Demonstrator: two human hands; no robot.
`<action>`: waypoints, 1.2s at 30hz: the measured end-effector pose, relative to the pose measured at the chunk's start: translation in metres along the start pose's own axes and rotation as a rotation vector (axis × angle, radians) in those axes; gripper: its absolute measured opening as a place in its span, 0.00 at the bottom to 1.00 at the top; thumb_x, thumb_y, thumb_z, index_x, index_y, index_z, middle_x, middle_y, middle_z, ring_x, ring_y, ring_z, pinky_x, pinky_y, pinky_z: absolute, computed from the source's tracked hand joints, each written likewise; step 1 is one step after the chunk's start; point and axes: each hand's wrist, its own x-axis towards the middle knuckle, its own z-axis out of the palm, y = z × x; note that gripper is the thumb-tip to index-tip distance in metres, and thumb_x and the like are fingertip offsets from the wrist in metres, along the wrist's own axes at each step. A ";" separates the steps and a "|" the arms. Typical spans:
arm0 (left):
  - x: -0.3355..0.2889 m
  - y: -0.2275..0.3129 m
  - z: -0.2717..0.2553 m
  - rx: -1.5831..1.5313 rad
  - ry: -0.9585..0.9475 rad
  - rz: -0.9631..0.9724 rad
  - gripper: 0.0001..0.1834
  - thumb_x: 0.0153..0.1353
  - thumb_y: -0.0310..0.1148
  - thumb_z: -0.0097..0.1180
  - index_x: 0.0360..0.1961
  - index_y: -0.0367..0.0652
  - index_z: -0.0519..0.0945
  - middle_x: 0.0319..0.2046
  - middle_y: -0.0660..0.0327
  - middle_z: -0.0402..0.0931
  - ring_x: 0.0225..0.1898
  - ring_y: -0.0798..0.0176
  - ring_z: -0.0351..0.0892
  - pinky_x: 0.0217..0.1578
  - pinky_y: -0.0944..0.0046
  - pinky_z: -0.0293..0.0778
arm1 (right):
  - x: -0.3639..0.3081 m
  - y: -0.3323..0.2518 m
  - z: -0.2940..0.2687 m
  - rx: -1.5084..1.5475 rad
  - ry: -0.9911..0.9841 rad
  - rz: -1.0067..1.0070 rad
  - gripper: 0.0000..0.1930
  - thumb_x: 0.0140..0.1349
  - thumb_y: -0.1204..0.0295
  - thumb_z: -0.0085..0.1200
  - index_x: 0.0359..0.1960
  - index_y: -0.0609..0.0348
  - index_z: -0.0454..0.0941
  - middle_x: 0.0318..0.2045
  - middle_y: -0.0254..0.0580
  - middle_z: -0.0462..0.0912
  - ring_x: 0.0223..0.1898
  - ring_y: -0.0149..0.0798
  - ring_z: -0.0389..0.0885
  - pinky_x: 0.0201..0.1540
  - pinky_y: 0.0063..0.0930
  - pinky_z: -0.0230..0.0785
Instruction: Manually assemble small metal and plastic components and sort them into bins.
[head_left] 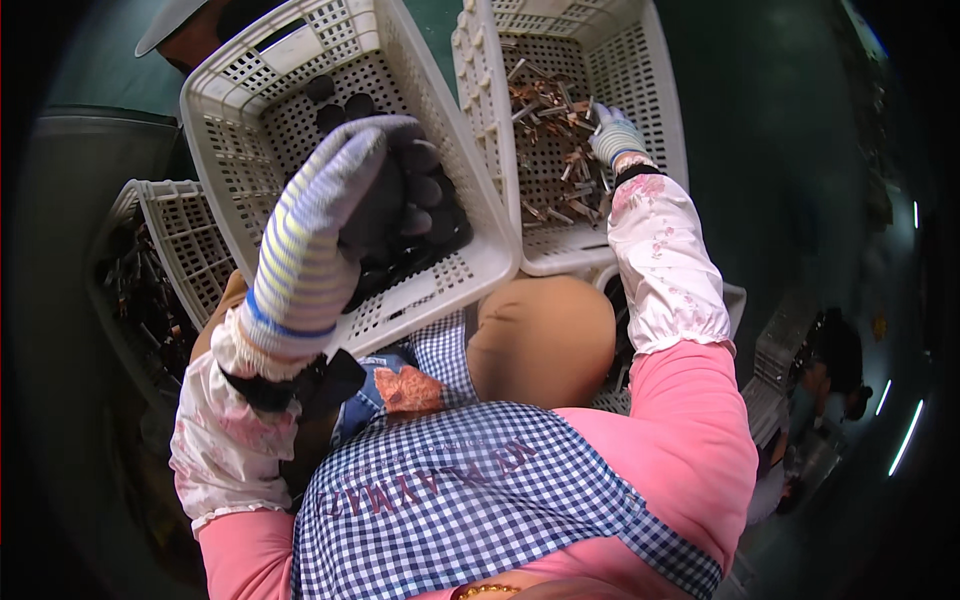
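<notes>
My left hand (330,195), in a striped glove with a dark palm, is raised over the left white basket (485,265). Its fingers curl inward, and the dark palm blends with the dark pieces behind, so anything inside the grip is hidden. Dark round pieces (358,105) lie on that basket's floor. In the right white basket (668,130), my right hand (616,135) reaches down among small silver and copper-coloured metal pieces (552,105). Its gloved fingers are bent together at the pieces; what they pinch, if anything, is too small to make out.
The two baskets stand side by side in front of my knees. Another basket (185,235) holding dark, thin parts is at the far left. Beside my right arm, part of a further basket (735,305) shows. A person (835,360) and stacked trays (785,340) are off to the right.
</notes>
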 end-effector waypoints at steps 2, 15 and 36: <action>-0.001 0.003 0.001 0.011 0.018 -0.020 0.25 0.69 0.50 0.51 0.56 0.42 0.73 0.47 0.57 0.77 0.44 0.62 0.79 0.43 0.63 0.76 | 0.013 -0.002 0.014 -0.116 0.053 -0.058 0.39 0.55 0.69 0.60 0.71 0.38 0.59 0.70 0.49 0.61 0.70 0.53 0.60 0.71 0.45 0.55; 0.005 0.012 0.007 -0.116 0.102 -0.101 0.20 0.71 0.41 0.51 0.56 0.37 0.73 0.46 0.54 0.77 0.43 0.63 0.77 0.44 0.63 0.73 | 0.045 -0.024 0.024 -0.190 -0.042 -0.166 0.27 0.56 0.64 0.63 0.60 0.30 0.75 0.63 0.46 0.70 0.62 0.51 0.71 0.66 0.46 0.61; -0.004 -0.015 -0.002 1.281 -0.112 0.547 0.12 0.58 0.28 0.57 0.44 0.39 0.79 0.63 0.39 0.66 0.44 0.44 0.81 0.47 0.58 0.77 | -0.115 -0.073 -0.143 1.348 0.063 -0.419 0.10 0.68 0.64 0.59 0.38 0.59 0.83 0.29 0.27 0.83 0.32 0.20 0.75 0.36 0.16 0.68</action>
